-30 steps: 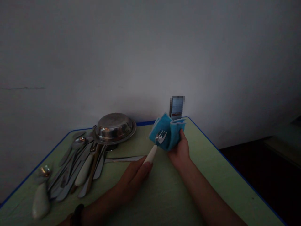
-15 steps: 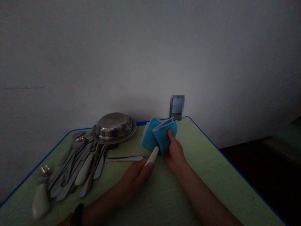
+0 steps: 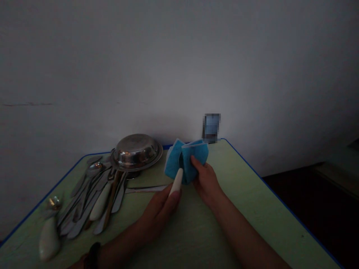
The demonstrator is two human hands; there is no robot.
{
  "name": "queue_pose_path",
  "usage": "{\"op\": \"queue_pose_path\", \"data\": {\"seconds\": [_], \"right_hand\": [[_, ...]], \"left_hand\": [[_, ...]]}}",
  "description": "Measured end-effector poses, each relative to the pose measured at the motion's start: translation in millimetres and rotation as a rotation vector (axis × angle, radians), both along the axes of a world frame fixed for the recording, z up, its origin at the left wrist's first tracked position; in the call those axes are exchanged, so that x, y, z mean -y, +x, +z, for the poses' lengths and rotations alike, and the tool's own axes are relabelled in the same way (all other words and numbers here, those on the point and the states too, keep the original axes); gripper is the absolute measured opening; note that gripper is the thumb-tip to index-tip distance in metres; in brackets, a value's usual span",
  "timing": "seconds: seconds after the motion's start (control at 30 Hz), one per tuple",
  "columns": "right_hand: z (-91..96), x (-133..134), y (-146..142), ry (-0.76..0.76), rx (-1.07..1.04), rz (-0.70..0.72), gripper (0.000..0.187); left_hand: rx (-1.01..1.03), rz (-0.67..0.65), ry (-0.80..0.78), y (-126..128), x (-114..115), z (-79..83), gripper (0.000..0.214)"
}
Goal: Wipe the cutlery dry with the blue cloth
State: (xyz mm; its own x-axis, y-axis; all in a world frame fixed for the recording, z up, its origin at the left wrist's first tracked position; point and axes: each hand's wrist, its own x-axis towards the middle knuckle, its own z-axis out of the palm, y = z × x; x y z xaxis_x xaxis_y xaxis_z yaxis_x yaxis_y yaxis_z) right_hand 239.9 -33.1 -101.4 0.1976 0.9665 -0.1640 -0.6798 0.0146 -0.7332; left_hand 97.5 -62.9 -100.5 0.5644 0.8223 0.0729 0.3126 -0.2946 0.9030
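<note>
My left hand (image 3: 161, 207) grips the white handle of a fork (image 3: 176, 182), holding it tilted up and away over the green table (image 3: 196, 231). The fork's metal head is hidden inside a folded blue cloth (image 3: 183, 161). My right hand (image 3: 206, 181) pinches that cloth closed around the fork's head. Both hands are near the middle of the table.
A steel bowl (image 3: 136, 151) sits upside down at the back left. A pile of several spoons and knives (image 3: 95, 194) spreads below it. A white-handled utensil (image 3: 48, 239) lies near the left edge. A blurred small object (image 3: 211, 127) stands against the wall.
The cloth has closed over the fork's tines, which showed a second ago. Both hands and the cloth have shifted a little to the left.
</note>
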Motion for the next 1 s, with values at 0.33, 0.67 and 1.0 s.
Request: {"op": "queue_pose_path", "data": {"seconds": [0.33, 0.67, 1.0], "right_hand": [[-13.3, -3.2, 3.9, 0.060, 0.264, -0.032, 0.029], [-10.8, -2.1, 11.5, 0.052, 0.712, -0.189, 0.034], [-18.6, -5.9, 10.3, -0.045, 0.566, -0.255, 0.038]], "left_hand": [[-0.141, -0.096, -0.048, -0.1, -2.0, 0.9, 0.036], [-0.006, -0.001, -0.104, 1.6, -2.9, -7.3, 0.033], [-0.068, -0.018, -0.071, 0.8, -3.9, -6.7, 0.035]]}}
